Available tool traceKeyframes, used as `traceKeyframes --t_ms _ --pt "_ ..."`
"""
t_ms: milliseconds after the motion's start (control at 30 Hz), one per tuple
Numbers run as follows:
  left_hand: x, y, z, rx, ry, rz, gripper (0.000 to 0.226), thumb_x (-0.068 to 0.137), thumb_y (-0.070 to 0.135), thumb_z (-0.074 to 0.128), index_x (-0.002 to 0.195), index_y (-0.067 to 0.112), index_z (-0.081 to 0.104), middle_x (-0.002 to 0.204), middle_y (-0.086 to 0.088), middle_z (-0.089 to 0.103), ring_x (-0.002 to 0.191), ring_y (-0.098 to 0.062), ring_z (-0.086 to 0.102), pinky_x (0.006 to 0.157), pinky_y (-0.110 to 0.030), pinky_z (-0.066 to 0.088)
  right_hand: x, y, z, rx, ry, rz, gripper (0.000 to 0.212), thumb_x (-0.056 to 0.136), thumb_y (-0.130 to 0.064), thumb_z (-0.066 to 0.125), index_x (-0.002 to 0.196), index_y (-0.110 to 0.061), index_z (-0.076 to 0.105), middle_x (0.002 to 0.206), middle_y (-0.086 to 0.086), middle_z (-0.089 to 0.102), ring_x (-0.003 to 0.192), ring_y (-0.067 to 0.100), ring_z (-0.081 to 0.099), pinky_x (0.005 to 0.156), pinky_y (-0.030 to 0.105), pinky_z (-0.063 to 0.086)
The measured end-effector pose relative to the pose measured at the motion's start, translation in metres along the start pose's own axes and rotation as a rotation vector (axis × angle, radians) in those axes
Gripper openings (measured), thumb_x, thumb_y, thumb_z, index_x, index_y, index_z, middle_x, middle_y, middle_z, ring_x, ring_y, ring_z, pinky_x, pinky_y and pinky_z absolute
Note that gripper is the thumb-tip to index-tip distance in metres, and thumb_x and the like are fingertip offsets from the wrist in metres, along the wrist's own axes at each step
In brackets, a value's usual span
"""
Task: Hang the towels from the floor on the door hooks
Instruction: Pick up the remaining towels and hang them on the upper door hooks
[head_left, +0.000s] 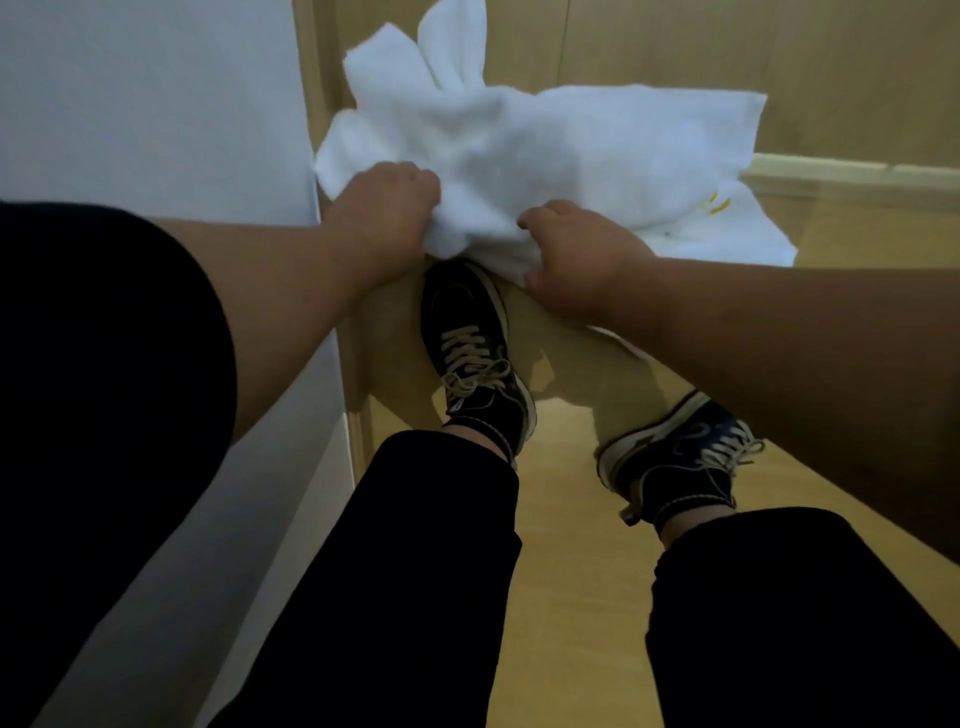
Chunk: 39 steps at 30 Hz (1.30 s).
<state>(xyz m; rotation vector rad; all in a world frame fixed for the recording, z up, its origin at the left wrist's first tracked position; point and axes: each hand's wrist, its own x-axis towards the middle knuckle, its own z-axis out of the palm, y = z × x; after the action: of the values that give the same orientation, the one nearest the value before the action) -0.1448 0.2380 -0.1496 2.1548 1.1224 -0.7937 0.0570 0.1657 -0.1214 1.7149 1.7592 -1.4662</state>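
- Head view: the left hand (387, 205) and right hand (574, 260) both have fingers curled tight into one edge of a white towel (545, 150), likely to spread it before hanging.
- The towel is held up in front of the wooden door (727, 47), above the shoes (470, 348); more white cloth (727, 228) lies on the floor (571, 519) behind it.
- No hooks are in view.

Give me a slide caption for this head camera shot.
Both hands, left hand and right hand, grip a white towel held above the wooden floor beside the door.
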Motion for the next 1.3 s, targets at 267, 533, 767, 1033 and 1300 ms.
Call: traceKeyframes --t_ms 267,533,767,1033,1300 --pt "-0.044 0.071 -0.074 -0.485 0.042 -0.019 0.022 0.093 0.013 0.049 0.112 0.006 0.058 0.111 -0.012 0.06 0.101 -0.025 0.055 0.076 -0.024 0.032 -0.051 -0.029 -0.05 0.068 0.145 -0.087 0.07 0.08 -0.034 0.065 0.141 -0.017 0.037 0.135 0.008 0.049 0.118 0.031 0.052 0.092 0.041 0.043" --pt "-0.098 0.121 -0.168 -0.675 0.022 -0.039 0.022 0.099 0.014 0.042 0.111 0.012 0.06 0.107 -0.006 0.063 0.094 -0.017 0.053 0.077 -0.025 0.036 -0.141 -0.056 -0.117 0.182 0.214 -0.02 0.052 0.086 -0.02 0.054 0.137 -0.014 0.044 0.125 0.01 0.059 0.111 0.03 0.057 0.09 0.037 0.043" --pt "-0.168 0.159 -0.264 -0.874 0.084 -0.051 0.023 0.1 0.03 0.045 0.113 0.018 0.06 0.099 0.002 0.062 0.092 -0.014 0.056 0.078 -0.026 0.041 -0.229 -0.091 -0.214 0.219 0.251 0.045 0.036 0.092 -0.007 0.045 0.126 -0.016 0.051 0.114 0.003 0.06 0.102 0.024 0.059 0.079 0.03 0.044" --pt "-0.271 0.162 -0.354 -0.785 0.165 -0.04 0.026 0.088 0.015 0.048 0.106 0.03 0.06 0.104 0.006 0.062 0.094 -0.016 0.057 0.08 -0.03 0.047 -0.351 -0.148 -0.329 0.342 0.409 0.036 0.03 0.089 -0.009 0.044 0.114 -0.022 0.053 0.089 -0.004 0.06 0.079 0.017 0.056 0.071 0.029 0.047" --pt "-0.35 0.191 -0.46 -0.717 0.424 0.113 0.015 0.086 0.018 0.057 0.097 0.024 0.065 0.093 0.007 0.065 0.083 -0.012 0.06 0.068 -0.023 0.047 -0.484 -0.195 -0.401 0.487 0.635 -0.087 0.032 0.07 -0.017 0.044 0.09 -0.04 0.054 0.084 -0.008 0.066 0.079 0.007 0.06 0.071 0.029 0.048"
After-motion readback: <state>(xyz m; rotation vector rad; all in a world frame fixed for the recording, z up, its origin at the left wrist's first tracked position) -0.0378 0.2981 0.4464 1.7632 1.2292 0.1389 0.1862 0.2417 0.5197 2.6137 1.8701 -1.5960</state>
